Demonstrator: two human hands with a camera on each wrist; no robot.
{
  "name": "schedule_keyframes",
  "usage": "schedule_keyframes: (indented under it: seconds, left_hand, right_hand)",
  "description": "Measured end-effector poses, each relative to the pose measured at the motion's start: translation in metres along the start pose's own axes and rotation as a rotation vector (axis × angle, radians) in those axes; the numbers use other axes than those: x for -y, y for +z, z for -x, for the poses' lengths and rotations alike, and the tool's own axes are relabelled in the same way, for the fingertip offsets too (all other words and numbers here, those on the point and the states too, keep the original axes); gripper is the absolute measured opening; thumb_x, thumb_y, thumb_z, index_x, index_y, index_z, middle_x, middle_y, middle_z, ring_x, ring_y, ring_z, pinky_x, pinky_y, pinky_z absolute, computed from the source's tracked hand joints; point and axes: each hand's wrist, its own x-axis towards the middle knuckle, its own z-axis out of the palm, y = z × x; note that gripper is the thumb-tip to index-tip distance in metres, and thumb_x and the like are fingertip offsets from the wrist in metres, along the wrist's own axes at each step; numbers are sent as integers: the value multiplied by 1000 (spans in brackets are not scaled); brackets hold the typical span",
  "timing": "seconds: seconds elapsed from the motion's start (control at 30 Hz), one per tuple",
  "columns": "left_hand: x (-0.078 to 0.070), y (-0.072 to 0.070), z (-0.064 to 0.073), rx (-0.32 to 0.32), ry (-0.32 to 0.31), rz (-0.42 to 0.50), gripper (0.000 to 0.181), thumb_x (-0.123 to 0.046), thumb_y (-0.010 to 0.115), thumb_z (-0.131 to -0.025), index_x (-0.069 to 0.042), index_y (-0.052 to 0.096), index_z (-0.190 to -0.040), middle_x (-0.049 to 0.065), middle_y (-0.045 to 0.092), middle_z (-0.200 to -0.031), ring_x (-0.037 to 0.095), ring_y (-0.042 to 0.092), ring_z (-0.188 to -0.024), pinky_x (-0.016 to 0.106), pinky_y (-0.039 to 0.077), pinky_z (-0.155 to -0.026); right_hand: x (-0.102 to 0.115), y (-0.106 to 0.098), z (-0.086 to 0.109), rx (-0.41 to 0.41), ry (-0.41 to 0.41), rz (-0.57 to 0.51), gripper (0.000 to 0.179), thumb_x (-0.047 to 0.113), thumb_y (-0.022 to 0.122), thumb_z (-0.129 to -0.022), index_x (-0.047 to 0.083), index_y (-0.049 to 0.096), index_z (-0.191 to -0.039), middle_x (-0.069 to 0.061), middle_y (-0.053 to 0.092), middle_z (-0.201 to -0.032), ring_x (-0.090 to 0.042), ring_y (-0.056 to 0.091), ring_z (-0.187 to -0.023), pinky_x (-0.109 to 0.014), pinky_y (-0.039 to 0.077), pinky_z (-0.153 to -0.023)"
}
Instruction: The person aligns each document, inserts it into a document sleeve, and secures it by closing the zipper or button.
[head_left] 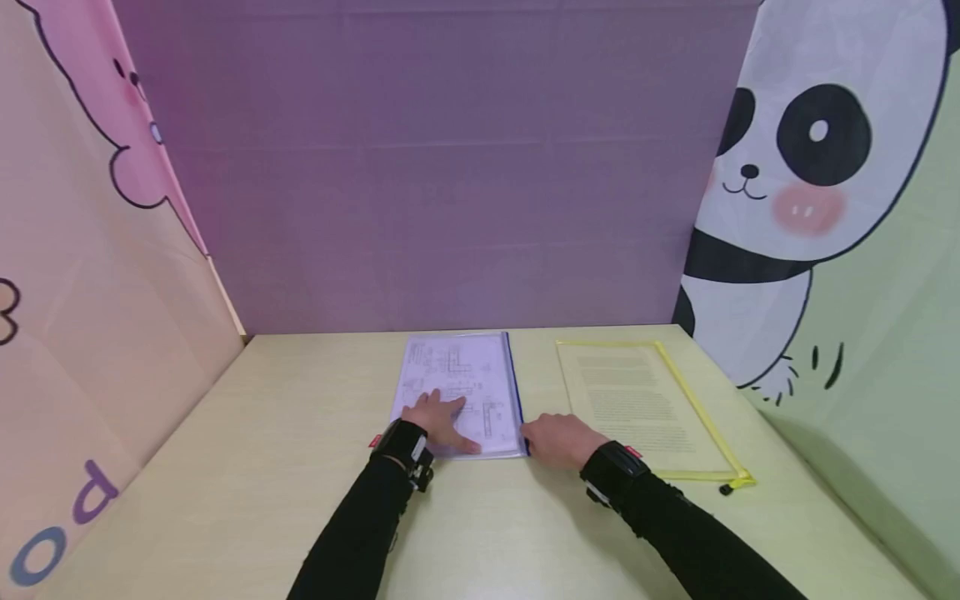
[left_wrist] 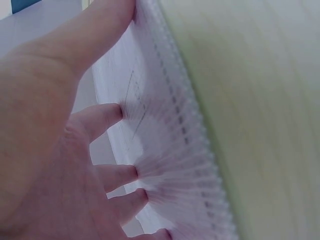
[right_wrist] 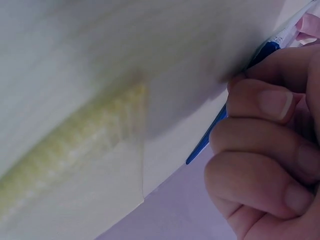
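A clear document folder (head_left: 491, 367) holding a sheet of printed line drawings lies on the table, a blue spine bar (head_left: 516, 387) along its right edge. My left hand (head_left: 438, 421) rests on its lower left part with fingers spread; in the left wrist view the fingertips (left_wrist: 131, 172) press on the clear cover. At the folder's lower right corner, my right hand (head_left: 561, 440) pinches the near end of the blue bar. Its other fingers (right_wrist: 250, 182) are curled in the right wrist view, and the exact grip point is partly hidden.
To the right lies a clear zip pouch with yellow edging (head_left: 693, 379) and a page of text inside; its dark zipper pull (head_left: 726, 489) is at the near right corner. A purple wall (head_left: 450, 167) stands behind the pale table (head_left: 300, 433), with printed panels at both sides.
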Motion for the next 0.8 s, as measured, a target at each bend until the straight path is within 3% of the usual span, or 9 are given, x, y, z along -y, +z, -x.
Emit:
schedule_keyframes:
  seconds: [0.8]
  left_hand:
    - [6, 7, -10, -9, 6, 0, 100, -68, 80, -73, -27, 42, -157, 23, 28, -163, 43, 26, -149, 66, 27, -114]
  right_hand:
    - [4, -6, 17, 55, -28, -88, 11, 13, 62, -100, 16, 63, -90, 0, 51, -75, -14, 44, -63, -30, 37, -60]
